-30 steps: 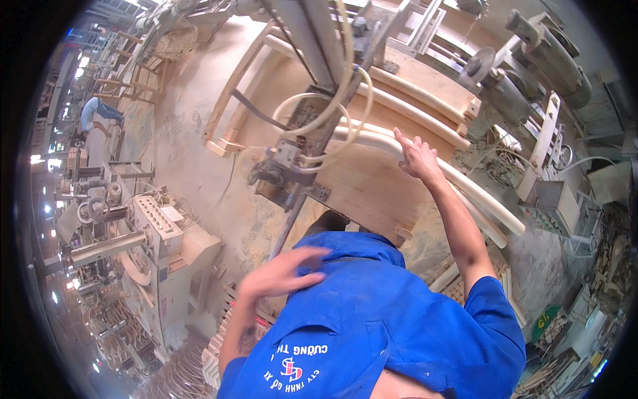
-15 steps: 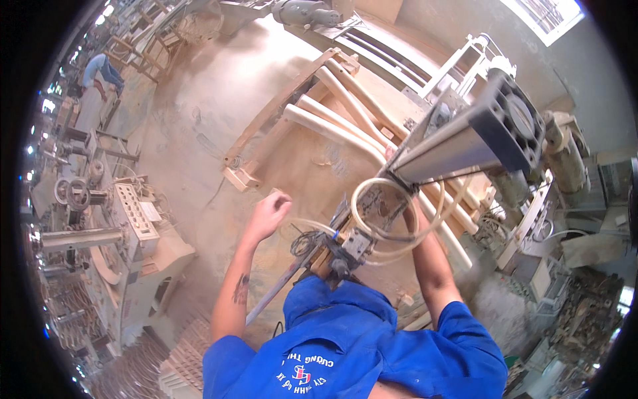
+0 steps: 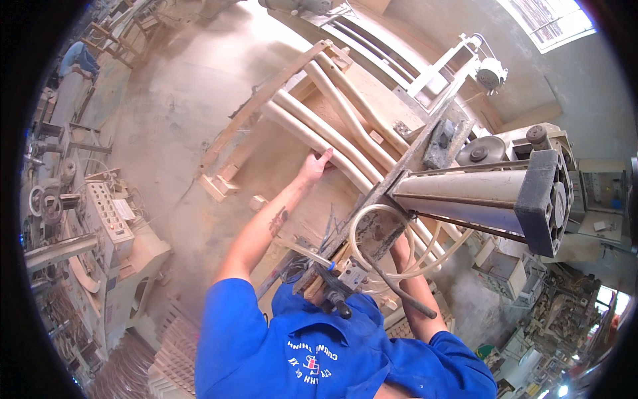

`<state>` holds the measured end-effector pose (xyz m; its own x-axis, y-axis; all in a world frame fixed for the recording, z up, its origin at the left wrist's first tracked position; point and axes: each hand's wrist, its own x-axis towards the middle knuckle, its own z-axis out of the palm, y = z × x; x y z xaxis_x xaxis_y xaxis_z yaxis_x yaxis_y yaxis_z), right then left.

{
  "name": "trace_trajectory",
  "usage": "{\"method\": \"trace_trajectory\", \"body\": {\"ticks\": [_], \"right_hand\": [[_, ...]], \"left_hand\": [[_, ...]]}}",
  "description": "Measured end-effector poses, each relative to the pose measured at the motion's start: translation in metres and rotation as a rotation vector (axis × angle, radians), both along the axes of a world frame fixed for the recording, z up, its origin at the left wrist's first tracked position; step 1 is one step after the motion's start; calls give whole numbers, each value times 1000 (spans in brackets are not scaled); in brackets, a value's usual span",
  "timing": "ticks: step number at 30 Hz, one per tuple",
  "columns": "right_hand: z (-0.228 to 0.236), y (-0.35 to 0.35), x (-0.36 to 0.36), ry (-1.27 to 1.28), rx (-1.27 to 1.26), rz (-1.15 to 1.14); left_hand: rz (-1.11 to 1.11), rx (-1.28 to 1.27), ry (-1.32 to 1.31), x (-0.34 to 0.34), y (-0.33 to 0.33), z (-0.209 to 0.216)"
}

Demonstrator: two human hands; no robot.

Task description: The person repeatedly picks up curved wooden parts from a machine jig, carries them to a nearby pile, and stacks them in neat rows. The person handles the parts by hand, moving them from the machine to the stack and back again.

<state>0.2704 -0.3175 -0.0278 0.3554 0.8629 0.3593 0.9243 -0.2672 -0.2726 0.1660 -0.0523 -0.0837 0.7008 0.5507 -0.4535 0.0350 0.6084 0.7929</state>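
Long, pale, slightly curved wooden bars (image 3: 339,103) lie side by side on a wooden frame (image 3: 246,123) in front of me. My left hand (image 3: 315,166) grips the nearest bar (image 3: 296,126), its thumb over the top and its fingers underneath. My right forearm (image 3: 419,299) reaches up beneath a looped clear hose (image 3: 354,229). The right hand itself is hidden behind the metal beam (image 3: 379,196) of the machine, near the far ends of the bars. A large pneumatic cylinder (image 3: 465,193) sticks out from that beam to the right.
A valve block (image 3: 352,274) with hoses sits close to my chest. On the left stands a machine with a button panel (image 3: 109,213). Stacked slatted wood (image 3: 173,362) is at lower left. Scrap wood (image 3: 558,319) lies at right. A person (image 3: 78,60) bends over at far left.
My left hand has moved up and right from free air and taken hold of the nearest wooden bar. My right hand has gone out of sight behind the beam. The view has shifted.
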Motion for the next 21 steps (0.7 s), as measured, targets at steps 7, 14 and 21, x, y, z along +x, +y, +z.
{"method": "trace_trajectory", "body": {"ticks": [7,14,21], "right_hand": [[-7,-39,9,-17,-54,-36],[-13,-41,1,-6,-75,-91],[-19,-48,1,47,-54,-247]], "left_hand": [[108,438,405,34,10,18],[-14,356,407,43,30,40],[39,538,391,59,29,18]]}}
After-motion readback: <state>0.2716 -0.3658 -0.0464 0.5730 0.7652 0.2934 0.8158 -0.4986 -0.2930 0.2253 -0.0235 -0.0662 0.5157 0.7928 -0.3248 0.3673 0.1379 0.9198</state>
